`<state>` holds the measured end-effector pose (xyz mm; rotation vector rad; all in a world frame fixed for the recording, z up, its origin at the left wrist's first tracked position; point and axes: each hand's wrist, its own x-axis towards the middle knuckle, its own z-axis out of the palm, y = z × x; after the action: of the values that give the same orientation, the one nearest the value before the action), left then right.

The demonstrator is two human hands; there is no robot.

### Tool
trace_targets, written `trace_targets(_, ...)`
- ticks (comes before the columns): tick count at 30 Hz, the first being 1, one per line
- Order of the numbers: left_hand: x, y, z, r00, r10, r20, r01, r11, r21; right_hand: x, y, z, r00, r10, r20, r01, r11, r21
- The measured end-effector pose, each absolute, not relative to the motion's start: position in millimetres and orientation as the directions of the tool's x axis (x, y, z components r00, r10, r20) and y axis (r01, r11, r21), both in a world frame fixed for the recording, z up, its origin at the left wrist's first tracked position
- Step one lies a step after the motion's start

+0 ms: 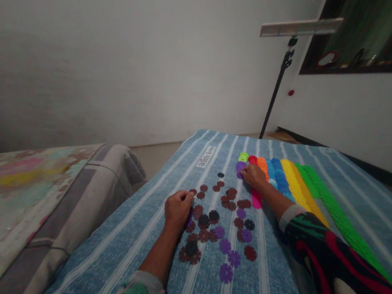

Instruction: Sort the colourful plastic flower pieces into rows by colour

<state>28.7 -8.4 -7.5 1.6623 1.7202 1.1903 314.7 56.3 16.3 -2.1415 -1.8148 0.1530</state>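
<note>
Flower-shaped plastic discs lie on a blue striped cloth [159, 236]. My left hand [177, 208] rests curled at the left edge of a loose scatter of brown, black and purple discs [221, 230], its fingers closed on purple discs. My right hand [253, 175] reaches further out, fingertips pinched on a purple disc [240, 166] at the far end of the sorted rows. Those rows [303, 189] run side by side in pink, red-orange, blue, yellow and green.
A grey and pastel cushion or folded bedding [83, 201] lies to the left of the cloth. A black light stand [275, 92] with a bar lamp stands beyond the far edge near the white wall. A dark-framed window [366, 38] is up right.
</note>
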Motion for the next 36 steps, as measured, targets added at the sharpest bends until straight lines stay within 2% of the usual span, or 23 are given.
trace_targets(9, 29, -7, -9, -0.163, 0.952, 0.259, 0.565, -0.125, 0.815, 315, 40, 38, 0.059, 0.989, 0.137, 0.957, -0.017, -0.29)
trace_targets(18, 30, -6, -4, -0.16, 0.956, 0.246, 0.575, -0.112, 0.811, 300, -30, 48, -0.317, 0.942, -0.106, 0.903, 0.266, -0.337)
trace_targets(21, 30, -5, -4, -0.158, 0.955, 0.25, 0.572, -0.117, 0.812, 294, -47, 50, -0.394, 0.906, -0.151, 0.893, 0.339, -0.296)
trace_targets(27, 29, -5, -3, -0.149, 0.955, 0.258, 0.588, -0.124, 0.799, 285, -60, 52, -0.37, 0.918, -0.142, 0.923, 0.346, -0.167)
trace_targets(30, 29, -6, -2, -0.153, 0.955, 0.255, 0.59, -0.119, 0.799, 284, -60, 50, -0.332, 0.936, -0.121, 0.929, 0.302, -0.212)
trace_targets(36, 28, -6, -4, -0.145, 0.951, 0.274, 0.584, -0.141, 0.799, 291, -45, 45, -0.266, 0.957, -0.112, 0.85, 0.178, -0.495)
